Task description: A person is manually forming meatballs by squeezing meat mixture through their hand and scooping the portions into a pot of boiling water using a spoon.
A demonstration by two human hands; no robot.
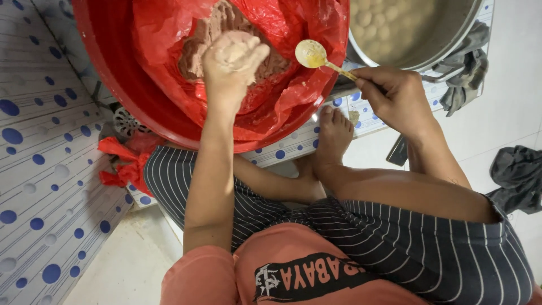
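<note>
My left hand [232, 56] is clenched on a lump of pale paste [240, 48], coated in it, over the red basin [121, 85] lined with a red plastic bag [299, 22]. My right hand [389, 93] pinches a yellow spoon [312, 55] at the basin's right rim. A metal pot [429, 48] of pale balls is cut off top right.
</note>
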